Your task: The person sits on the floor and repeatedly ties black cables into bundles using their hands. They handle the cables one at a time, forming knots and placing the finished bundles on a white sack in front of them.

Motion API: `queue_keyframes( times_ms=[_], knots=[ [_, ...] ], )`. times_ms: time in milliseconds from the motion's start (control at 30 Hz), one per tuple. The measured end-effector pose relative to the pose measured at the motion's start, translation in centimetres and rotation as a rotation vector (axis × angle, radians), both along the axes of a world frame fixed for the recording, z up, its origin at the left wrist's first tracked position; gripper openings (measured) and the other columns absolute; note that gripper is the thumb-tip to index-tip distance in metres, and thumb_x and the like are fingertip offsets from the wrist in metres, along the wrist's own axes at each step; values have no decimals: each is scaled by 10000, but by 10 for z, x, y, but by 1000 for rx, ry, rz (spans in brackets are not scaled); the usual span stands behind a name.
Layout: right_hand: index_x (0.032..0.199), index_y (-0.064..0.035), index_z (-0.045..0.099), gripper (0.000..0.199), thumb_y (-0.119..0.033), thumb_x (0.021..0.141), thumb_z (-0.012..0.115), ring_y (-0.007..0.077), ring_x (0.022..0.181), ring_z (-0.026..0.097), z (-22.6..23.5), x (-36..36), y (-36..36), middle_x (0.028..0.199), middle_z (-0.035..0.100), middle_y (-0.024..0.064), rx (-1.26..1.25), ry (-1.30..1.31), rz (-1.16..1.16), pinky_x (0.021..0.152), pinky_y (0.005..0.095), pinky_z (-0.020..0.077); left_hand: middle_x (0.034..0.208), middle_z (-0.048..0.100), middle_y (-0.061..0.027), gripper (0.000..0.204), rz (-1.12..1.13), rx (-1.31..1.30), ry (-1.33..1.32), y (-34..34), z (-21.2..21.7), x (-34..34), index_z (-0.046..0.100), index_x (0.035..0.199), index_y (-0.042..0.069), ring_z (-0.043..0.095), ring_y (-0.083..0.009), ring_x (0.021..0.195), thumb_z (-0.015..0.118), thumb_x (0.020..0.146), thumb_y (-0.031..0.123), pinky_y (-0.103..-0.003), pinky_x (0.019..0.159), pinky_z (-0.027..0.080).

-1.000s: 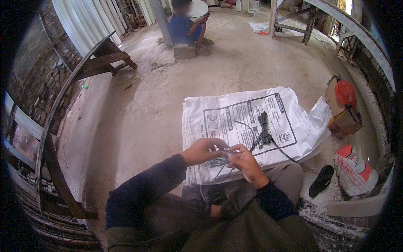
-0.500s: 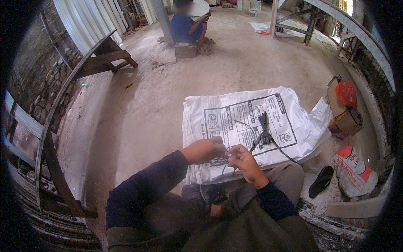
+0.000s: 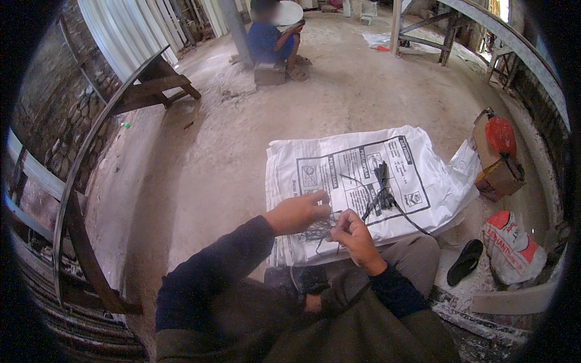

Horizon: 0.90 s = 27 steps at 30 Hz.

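In front of my lap lies a stack of flat white printed sacks (image 3: 284,160). Both hands are above its near edge, close together. My left hand (image 3: 301,212) is closed in a pinch, with a thin dark strand at its fingertips. My right hand (image 3: 356,237) also pinches, thumb against forefinger, on a thin dark strand. Between and below the fingers sits a loose, net-like tangle of dark strands (image 3: 316,231), partly hidden by my left hand. To the right, a tied bundle of black strips (image 3: 386,195) rests on the top sack, with long loose ends.
At right are a cardboard box (image 3: 488,145) with a red bag (image 3: 500,135), a black sandal (image 3: 465,262) and a red-and-white sack (image 3: 514,248). A dark wooden bench (image 3: 151,91) stands left. Farther off, a person in blue (image 3: 269,43) sits on a block beside a post.
My hands have drawn slightly apart, the left one rising a little and the right one dropping. More of the dark tangle shows between them.
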State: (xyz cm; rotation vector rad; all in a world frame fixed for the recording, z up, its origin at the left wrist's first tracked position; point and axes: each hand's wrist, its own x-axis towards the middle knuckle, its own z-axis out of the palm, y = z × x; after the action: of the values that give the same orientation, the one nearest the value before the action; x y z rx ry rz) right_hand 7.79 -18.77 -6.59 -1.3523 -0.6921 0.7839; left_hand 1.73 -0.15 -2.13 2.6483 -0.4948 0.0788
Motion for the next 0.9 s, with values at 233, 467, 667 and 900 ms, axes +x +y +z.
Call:
queue_keyframes(
  times_ms=[233, 467, 667, 900],
  knots=[
    [1017, -35, 433, 279, -24, 778, 575, 113, 691, 537, 17, 0, -3, 754, 523, 27, 52, 286, -83, 651, 252, 480, 961, 466, -90, 489, 368, -764, 128, -12, 10, -9, 393, 1184, 105, 538, -169, 828, 622, 753, 135, -308, 698, 445],
    [971, -52, 527, 171, -127, 819, 549, 106, 663, 532, 17, 10, -8, 704, 536, 3, 150, 736, -195, 582, 223, 444, 767, 548, -43, 580, 254, -673, 444, -22, 3, -9, 336, 1226, 82, 537, -129, 748, 638, 732, 114, -263, 682, 437],
    [964, -30, 551, 165, -102, 816, 549, 117, 757, 541, 11, 15, -11, 800, 583, 34, 227, 534, -245, 694, 237, 425, 813, 562, -67, 341, 505, -873, 381, 12, -35, -6, 500, 1048, -8, 533, -136, 711, 601, 741, 103, -248, 633, 436],
    [996, 31, 558, 205, -58, 812, 540, 160, 886, 562, 22, 4, -17, 937, 605, 124, 213, 251, -23, 822, 296, 422, 824, 573, -80, 333, 819, -1134, 552, 17, -19, -13, 520, 1003, -21, 536, -127, 690, 639, 725, 119, -236, 608, 437]
  ],
)
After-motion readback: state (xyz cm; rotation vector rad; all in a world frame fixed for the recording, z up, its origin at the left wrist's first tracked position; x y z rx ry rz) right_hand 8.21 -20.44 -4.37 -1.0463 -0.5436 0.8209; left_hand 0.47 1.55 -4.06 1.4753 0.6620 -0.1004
